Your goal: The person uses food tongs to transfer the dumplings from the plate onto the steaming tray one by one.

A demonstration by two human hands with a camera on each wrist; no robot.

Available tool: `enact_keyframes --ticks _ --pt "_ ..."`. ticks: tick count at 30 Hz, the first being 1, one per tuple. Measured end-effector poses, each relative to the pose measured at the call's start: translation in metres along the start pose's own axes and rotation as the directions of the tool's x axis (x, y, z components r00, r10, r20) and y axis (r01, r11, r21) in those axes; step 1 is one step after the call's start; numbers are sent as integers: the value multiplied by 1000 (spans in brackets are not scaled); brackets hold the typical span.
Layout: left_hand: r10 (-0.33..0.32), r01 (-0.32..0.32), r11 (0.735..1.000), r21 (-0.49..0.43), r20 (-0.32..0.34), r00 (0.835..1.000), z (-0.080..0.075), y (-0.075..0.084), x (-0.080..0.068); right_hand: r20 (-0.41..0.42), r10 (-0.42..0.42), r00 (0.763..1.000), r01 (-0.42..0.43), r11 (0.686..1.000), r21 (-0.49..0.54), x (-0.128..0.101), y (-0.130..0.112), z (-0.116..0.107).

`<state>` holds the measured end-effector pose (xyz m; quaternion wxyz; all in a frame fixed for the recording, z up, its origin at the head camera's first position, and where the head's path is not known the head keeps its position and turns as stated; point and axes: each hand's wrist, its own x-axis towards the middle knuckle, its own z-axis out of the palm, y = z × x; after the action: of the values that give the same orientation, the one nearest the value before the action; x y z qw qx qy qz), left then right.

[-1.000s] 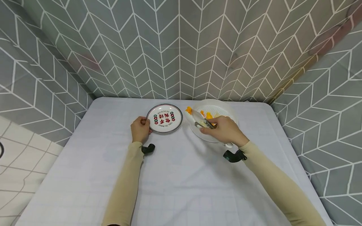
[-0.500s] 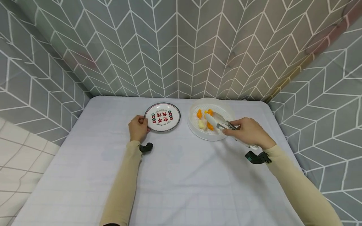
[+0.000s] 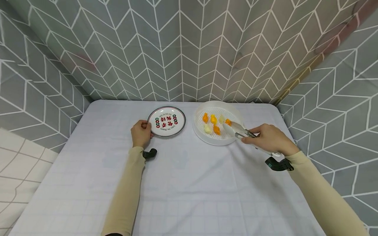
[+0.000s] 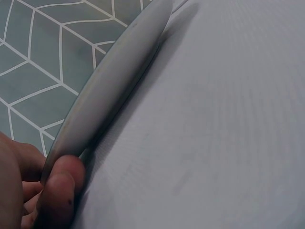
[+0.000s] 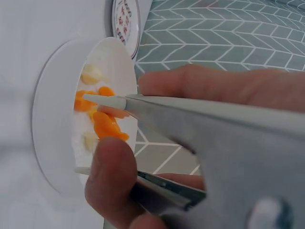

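My left hand point(image 3: 141, 133) pinches the near-left rim of a small white plate point(image 3: 161, 129) with red and green lettering; in the left wrist view the plate point(image 4: 107, 90) appears edge-on, thumb and finger at its rim. My right hand point(image 3: 270, 138) grips metal tongs with pale tips point(image 3: 241, 131), their two arms spread apart. The tips reach over the right side of a round white dish point(image 3: 198, 136) with a perforated floor. An orange piece point(image 3: 228, 122) sits right at the tips. Other small orange pieces point(image 3: 205, 117) and pale yellow pieces point(image 3: 207, 128) lie in the dish.
A white cloth point(image 3: 189, 183) covers the table. Patterned grey curtain point(image 3: 183, 52) stands along its far edge and at both sides. Plate and dish sit close together near the back, with a narrow gap between them.
The right hand and tongs have moved right, from the dish's left edge to its right side. The orange piece at the tongs' tips is now inside the dish. The left hand keeps its hold.
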<state>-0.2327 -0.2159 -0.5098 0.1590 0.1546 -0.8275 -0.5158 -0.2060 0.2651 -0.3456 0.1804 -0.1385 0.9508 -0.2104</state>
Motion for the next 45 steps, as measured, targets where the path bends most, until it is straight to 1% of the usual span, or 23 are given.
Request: enact_keyframes --ticks 9,13,19,27,33,42,45 --pt "-13 13 1000 9 -5 1000 -4 -2 0 56 -11 998 11 1000 -13 11 3 2" --pt "-23 23 1000 13 0 1000 -3 -3 0 78 -13 997 16 999 -38 15 4 2" --pt "-26 26 1000 3 5 1000 -3 -2 -2 89 -27 996 34 996 -79 21 3 0" --pt "-28 28 1000 -14 5 1000 -1 -3 -3 142 -1 990 15 995 -99 29 -1 -6" --pt "-22 22 1000 -13 9 1000 0 -3 -3 179 1 984 24 990 -137 36 -1 -14" --pt "-18 18 1000 -8 7 1000 0 0 0 159 10 987 18 984 -175 47 -2 -15" --pt "-23 23 1000 -9 12 1000 0 0 1 166 22 986 7 985 -174 49 -2 -14"
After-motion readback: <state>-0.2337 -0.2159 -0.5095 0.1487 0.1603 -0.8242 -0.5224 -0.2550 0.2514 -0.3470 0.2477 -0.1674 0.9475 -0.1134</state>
